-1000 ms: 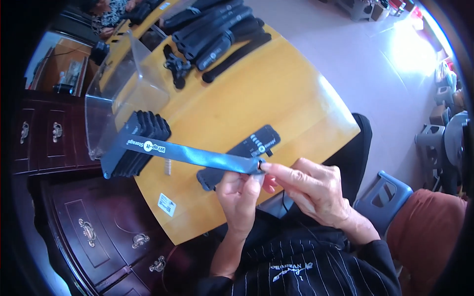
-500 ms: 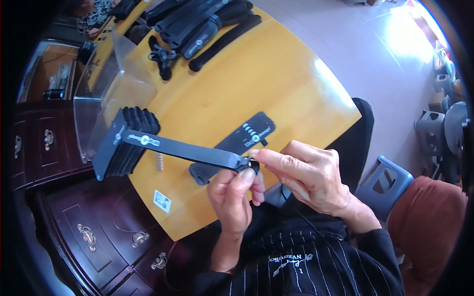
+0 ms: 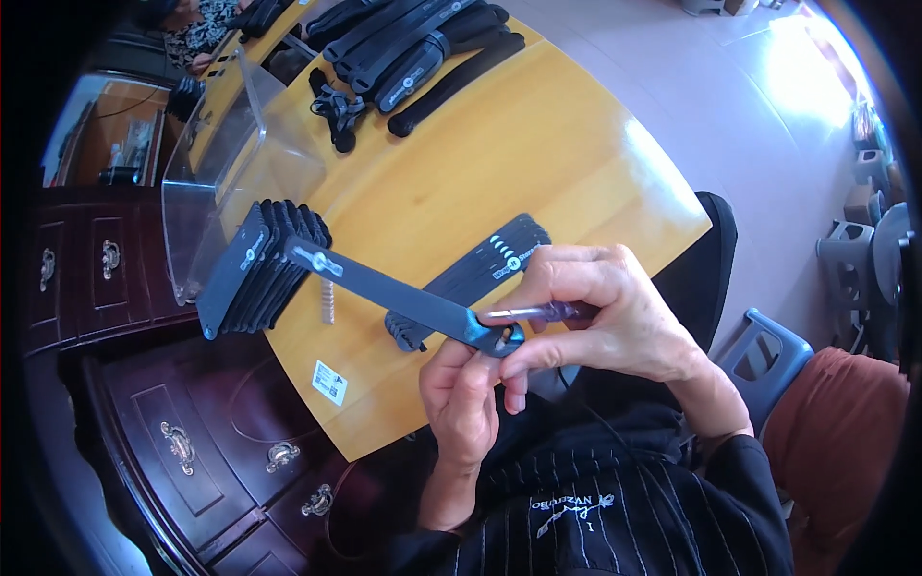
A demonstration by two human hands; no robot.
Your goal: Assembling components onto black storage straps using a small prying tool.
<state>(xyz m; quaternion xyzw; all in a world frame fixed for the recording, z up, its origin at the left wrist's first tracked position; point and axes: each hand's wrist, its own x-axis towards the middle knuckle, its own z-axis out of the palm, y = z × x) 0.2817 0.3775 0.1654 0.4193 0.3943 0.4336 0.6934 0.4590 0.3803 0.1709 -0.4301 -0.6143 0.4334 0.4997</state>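
A long black strap (image 3: 384, 294) with a white printed mark stretches above the table, slanting from far left down to my hands. My left hand (image 3: 463, 396) pinches its near end, where a small ring-like opening shows in a glossy black tip. In my right hand (image 3: 624, 322) is a slim tool (image 3: 528, 314) with a shiny pointed end and a dark purplish handle, its point touching or very near the strap's end. Behind the strap lies a stack of similar black straps (image 3: 480, 278). Another upright bundle of black straps (image 3: 259, 269) stands at the table's left edge.
The yellow wooden table (image 3: 576, 154) carries a pile of black straps (image 3: 403, 58) at its far end and a white label (image 3: 329, 382) near its front left. A clear plastic bin (image 3: 216, 182) stands left. Dark wooden drawers (image 3: 173, 413) flank the table. A person (image 3: 197, 38) sits far left.
The slim tool now shows in my right hand, which has turned and closed around it. The view has shifted slightly, and my left hand keeps its pinch on the strap.
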